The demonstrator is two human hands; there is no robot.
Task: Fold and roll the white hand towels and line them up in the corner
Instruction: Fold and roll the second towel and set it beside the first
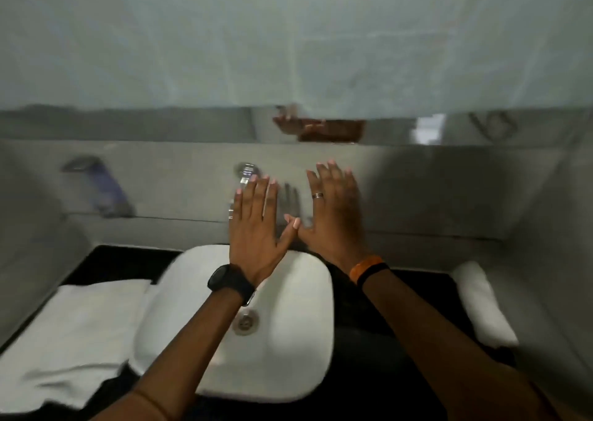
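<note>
The view is blurred. My left hand (256, 221) and my right hand (333, 215) are stretched out flat above the white sink (288, 340), fingers spread, thumbs touching, both holding nothing. A flat white hand towel (70, 334) lies on the black counter left of the sink. A rolled white towel (481, 305) rests on the counter at the far right, against the wall corner.
A chrome tap (245, 172) juts from the grey wall behind my left hand. A purple bottle (106, 189) stands on the ledge at the left. The mirror (288, 35) fills the upper part. The black counter (369, 318) shows between sink and rolled towel.
</note>
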